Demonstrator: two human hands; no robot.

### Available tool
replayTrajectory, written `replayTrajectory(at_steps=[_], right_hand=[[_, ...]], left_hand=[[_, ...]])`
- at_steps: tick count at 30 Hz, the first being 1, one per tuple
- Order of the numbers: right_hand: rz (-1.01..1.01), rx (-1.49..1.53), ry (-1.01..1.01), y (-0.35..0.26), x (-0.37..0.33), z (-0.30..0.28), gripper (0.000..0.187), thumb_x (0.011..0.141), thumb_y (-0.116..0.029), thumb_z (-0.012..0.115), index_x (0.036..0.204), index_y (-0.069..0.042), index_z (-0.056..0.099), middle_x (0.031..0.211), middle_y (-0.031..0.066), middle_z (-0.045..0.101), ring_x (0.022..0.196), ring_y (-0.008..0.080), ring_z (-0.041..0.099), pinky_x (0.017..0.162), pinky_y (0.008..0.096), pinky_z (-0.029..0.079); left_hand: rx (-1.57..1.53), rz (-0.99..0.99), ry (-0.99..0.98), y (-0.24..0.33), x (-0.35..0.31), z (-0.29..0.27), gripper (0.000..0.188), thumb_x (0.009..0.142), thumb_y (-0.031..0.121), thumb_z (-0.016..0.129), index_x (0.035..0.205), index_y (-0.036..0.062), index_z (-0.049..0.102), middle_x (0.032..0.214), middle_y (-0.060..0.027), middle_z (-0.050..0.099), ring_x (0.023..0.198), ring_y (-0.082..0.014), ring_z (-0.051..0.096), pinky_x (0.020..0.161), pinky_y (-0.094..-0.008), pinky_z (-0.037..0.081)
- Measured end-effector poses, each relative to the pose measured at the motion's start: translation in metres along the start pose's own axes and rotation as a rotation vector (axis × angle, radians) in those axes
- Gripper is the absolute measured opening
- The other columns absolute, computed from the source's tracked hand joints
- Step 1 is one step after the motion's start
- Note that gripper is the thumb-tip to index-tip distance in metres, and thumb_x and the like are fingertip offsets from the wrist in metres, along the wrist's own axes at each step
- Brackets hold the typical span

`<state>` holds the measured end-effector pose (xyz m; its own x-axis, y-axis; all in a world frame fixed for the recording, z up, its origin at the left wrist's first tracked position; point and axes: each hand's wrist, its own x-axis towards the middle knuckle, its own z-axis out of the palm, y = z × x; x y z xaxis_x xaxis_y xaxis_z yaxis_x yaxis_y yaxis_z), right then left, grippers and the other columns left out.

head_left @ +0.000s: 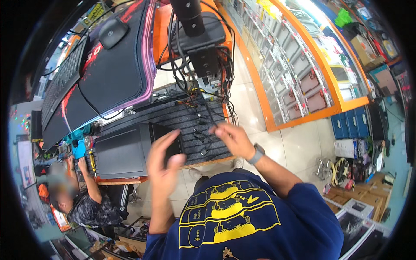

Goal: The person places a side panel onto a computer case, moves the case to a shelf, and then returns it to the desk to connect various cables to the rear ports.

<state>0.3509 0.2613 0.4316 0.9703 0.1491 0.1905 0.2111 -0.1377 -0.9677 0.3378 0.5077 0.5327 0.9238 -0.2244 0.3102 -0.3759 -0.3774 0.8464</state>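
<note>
My right hand (233, 139), with a watch on its wrist, is held over the dark ribbed mat (197, 151). Its thumb and forefinger pinch a thin black cable (209, 116) that runs up toward a tangle of wires. Below the fingers, several loose cable connectors (199, 135) lie on the mat. My left hand (162, 169) is raised in front of a black computer case (121, 151), its fingers apart and nothing in it. The case lies on its side, partly hidden by that hand.
A padded desk mat (130, 69) at the upper left carries a mouse (113, 33) and a keyboard (65, 82). A dark monitor stand (188, 17) rises at the top. An orange-framed glass display case (303, 65) stands right. Another person (93, 199) works at far left.
</note>
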Motion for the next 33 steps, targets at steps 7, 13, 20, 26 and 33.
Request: replayTrajectory(at_steps=[7,13,20,26,33], right_hand=[[0.164,0.143,-0.479,0.025,-0.052,-0.062,0.016,0.096,-0.014,0.069,0.105,-0.001,0.072,0.086,0.0065,0.071,0.080,0.0070,0.062,0.073,0.0266,0.052],[0.189,0.164,-0.112,0.083,-0.092,-0.129,0.019,0.089,-0.007,0.072,0.079,0.003,0.059,0.075,0.0054,0.064,0.069,0.0115,0.057,0.064,0.0270,0.045],[0.452,-0.143,-0.156,0.119,-0.096,-0.181,0.027,0.096,-0.015,0.068,0.076,0.001,0.059,0.063,0.0001,0.048,0.063,0.0086,0.043,0.058,0.0281,0.039],[0.359,-0.055,-0.198,0.133,-0.106,-0.192,0.026,0.098,-0.022,0.065,0.085,0.000,0.064,0.073,-0.0003,0.060,0.068,0.0078,0.052,0.065,0.0249,0.045],[0.310,0.017,-0.254,0.112,-0.099,-0.187,0.028,0.105,-0.024,0.055,0.112,-0.001,0.070,0.083,-0.0023,0.062,0.070,0.0040,0.050,0.063,0.0222,0.042]], left_hand=[[-0.997,-0.238,-0.074,0.079,0.048,0.064,0.019,0.107,0.024,0.050,0.100,0.0055,0.049,0.066,0.0008,0.039,0.051,-0.0110,0.040,0.049,-0.0310,0.046],[-0.946,-0.238,0.111,0.103,0.043,0.034,0.025,0.110,0.024,0.042,0.104,0.0012,0.050,0.066,0.0014,0.042,0.047,-0.0074,0.041,0.047,-0.0269,0.046],[-1.000,-0.103,0.136,0.103,0.036,0.028,0.023,0.109,0.021,0.042,0.106,0.0001,0.050,0.065,0.0019,0.041,0.042,-0.0069,0.039,0.046,-0.0272,0.046],[-0.786,-0.229,0.219,0.110,0.044,0.018,0.032,0.110,0.025,0.041,0.115,-0.0029,0.055,0.059,0.0050,0.033,0.043,-0.0040,0.029,0.041,-0.0226,0.031],[-0.573,-0.306,0.288,0.094,0.041,0.026,0.031,0.109,0.028,0.046,0.120,0.0009,0.058,0.058,0.0068,0.034,0.044,-0.0025,0.028,0.039,-0.0225,0.025]])
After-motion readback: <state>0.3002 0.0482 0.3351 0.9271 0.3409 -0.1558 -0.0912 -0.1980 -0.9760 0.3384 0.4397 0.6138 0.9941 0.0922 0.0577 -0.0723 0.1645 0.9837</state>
